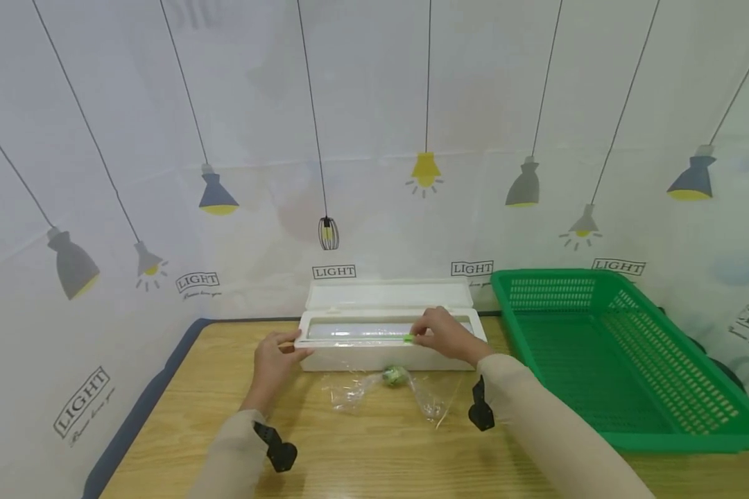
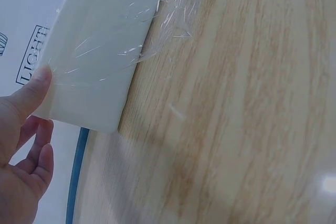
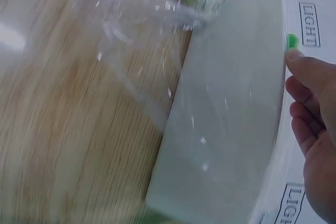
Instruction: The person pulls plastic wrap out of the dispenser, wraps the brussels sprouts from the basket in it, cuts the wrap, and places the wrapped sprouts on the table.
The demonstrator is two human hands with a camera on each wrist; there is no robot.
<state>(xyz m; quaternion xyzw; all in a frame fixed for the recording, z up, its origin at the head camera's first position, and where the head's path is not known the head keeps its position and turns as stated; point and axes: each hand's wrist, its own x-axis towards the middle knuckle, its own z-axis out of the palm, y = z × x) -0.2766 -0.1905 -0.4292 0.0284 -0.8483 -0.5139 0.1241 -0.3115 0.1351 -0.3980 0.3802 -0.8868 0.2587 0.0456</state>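
A long white cling film dispenser (image 1: 362,359) sits on the table with its lid (image 1: 387,294) raised at the back and a film roll (image 1: 356,330) inside. My left hand (image 1: 274,366) grips the dispenser's left end, thumb on its front edge in the left wrist view. On the front rim, toward the right, my right hand (image 1: 447,336) pinches a small green slider cutter (image 3: 292,41). Against the dispenser's front lies a round green vegetable (image 1: 394,376) wrapped in clear film (image 1: 349,394), whose loose ends spread to both sides. Loose film also drapes over the dispenser's front.
A large green plastic basket (image 1: 630,441) stands on the right side of the wooden table (image 1: 374,457), close to my right forearm. Behind the table hangs a white backdrop (image 1: 374,229) printed with lamps. Black wrist cameras (image 1: 281,454) sit on both wrists.
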